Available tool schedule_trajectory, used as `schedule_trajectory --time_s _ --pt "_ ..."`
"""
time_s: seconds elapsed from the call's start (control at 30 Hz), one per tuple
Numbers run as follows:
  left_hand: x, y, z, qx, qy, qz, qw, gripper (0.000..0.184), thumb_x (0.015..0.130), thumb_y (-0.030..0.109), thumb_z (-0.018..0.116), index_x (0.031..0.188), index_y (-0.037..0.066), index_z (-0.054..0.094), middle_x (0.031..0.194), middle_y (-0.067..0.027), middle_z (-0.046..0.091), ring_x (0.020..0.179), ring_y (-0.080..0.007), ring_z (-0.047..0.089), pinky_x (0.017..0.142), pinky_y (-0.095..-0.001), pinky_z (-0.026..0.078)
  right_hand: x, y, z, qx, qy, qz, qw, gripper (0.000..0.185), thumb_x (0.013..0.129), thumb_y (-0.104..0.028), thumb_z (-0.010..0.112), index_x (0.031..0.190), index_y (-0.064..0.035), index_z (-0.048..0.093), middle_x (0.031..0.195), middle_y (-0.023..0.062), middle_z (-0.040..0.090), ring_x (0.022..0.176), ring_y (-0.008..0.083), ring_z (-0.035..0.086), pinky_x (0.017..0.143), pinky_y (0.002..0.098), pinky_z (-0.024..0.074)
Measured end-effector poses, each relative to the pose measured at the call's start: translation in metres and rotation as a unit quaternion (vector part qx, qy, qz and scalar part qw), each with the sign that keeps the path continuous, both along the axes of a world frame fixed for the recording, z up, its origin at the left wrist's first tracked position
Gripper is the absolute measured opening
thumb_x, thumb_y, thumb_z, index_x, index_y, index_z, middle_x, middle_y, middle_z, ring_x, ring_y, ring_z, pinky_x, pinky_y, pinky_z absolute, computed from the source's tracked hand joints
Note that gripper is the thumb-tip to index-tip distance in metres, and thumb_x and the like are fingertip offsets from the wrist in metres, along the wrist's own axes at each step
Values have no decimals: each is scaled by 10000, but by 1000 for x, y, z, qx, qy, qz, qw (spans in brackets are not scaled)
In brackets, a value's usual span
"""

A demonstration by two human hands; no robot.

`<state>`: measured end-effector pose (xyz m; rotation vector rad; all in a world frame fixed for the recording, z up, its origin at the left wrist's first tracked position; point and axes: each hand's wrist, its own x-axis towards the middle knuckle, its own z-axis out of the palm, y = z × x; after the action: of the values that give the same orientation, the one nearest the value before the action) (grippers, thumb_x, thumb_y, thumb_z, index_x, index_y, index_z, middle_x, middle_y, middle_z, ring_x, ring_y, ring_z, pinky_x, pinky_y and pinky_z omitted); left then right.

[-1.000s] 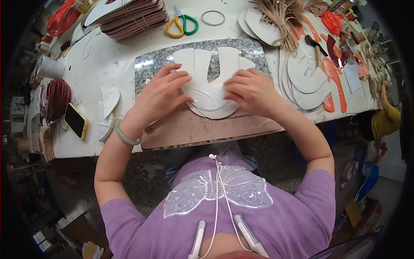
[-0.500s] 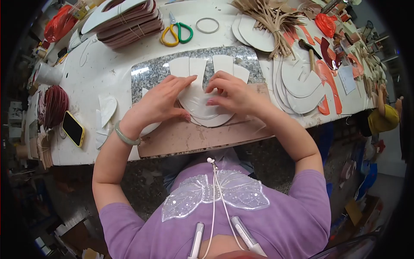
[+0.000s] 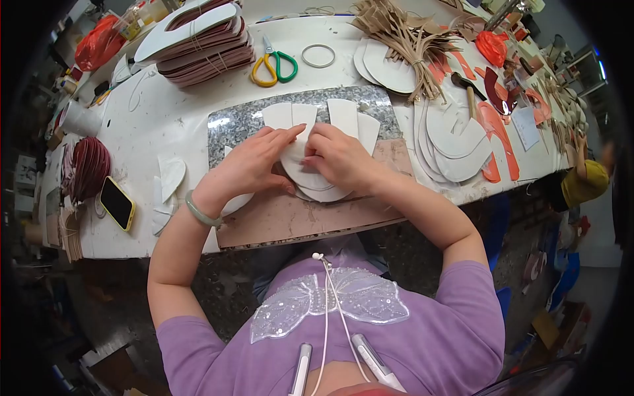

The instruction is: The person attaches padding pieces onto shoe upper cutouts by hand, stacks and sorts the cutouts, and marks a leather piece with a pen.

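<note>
White U-shaped pieces (image 3: 343, 119) lie overlapped in front of me, their arms pointing away, on a speckled stone slab (image 3: 231, 125) and a brown board (image 3: 297, 226). My left hand (image 3: 254, 158) rests on their left side, fingers stretched toward the inner gap and thumb apart near the lower edge. Over the right side and middle, my right hand (image 3: 340, 157) has its fingers curled together against the top piece. Those curled fingertips hide whatever is between them. Another white piece (image 3: 236, 203) shows partly under my left wrist.
Beyond the slab lie scissors (image 3: 265, 69) with yellow and green handles and a metal ring (image 3: 318, 46). Tied stacks (image 3: 214, 66) stand back left. A phone (image 3: 117, 203) and white scraps (image 3: 173, 177) lie left. More white pieces (image 3: 456, 166) and a hammer (image 3: 471, 99) are right.
My right hand has moved slightly left and its fingers have drawn together. My left hand keeps nearly the same place on the pieces. The whole view has shifted slightly.
</note>
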<state>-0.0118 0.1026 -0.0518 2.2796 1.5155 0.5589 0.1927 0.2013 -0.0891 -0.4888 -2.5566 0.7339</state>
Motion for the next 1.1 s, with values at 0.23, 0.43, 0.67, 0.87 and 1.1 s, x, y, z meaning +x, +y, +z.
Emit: schedule_trajectory --time_s 0.23,0.43,0.67,0.87,1.1 --pt "0 0 -2 -7 27 0 1000 1003 650 309 836 1500 92 350 1223 -99 608 1028 -251 543 938 -330 452 32 -13 17 -7 56 26 998 158 810 -130 725 885 -77 597 959 47 560 799 216 580 700 305 484" --pt "-5 -1 -9 -8 9 3 1000 1071 653 308 847 1536 110 273 1227 -110 609 1025 -258 540 932 -343 454 0 -7 7 19 35 -2 999 184 797 -153 742 890 -83 599 953 47 564 850 224 579 749 306 481" --pt "-1 -5 -4 -110 -54 61 991 1186 623 277 874 1566 113 173 1394 -150 516 1164 -291 526 1007 -362 443 -23 18 -1 87 15 -20 996 198 797 -178 751 900 -85 610 964 55 564 890 226 575 798 310 477" --pt "-4 -1 -18 -28 -95 43 994 1254 592 246 887 1573 126 115 1571 -165 286 1364 -316 405 1120 -376 375 -21 9 4 -56 -33 22 998 173 805 -153 738 903 -79 617 961 69 560 896 225 572 787 316 479" --pt "-4 -6 -10 -95 -143 55 984 1247 592 238 883 1571 130 118 1614 -134 197 1424 -311 337 1158 -378 336 -25 5 0 -71 -3 56 996 120 819 -102 709 884 -73 612 952 77 555 886 233 561 772 326 474"
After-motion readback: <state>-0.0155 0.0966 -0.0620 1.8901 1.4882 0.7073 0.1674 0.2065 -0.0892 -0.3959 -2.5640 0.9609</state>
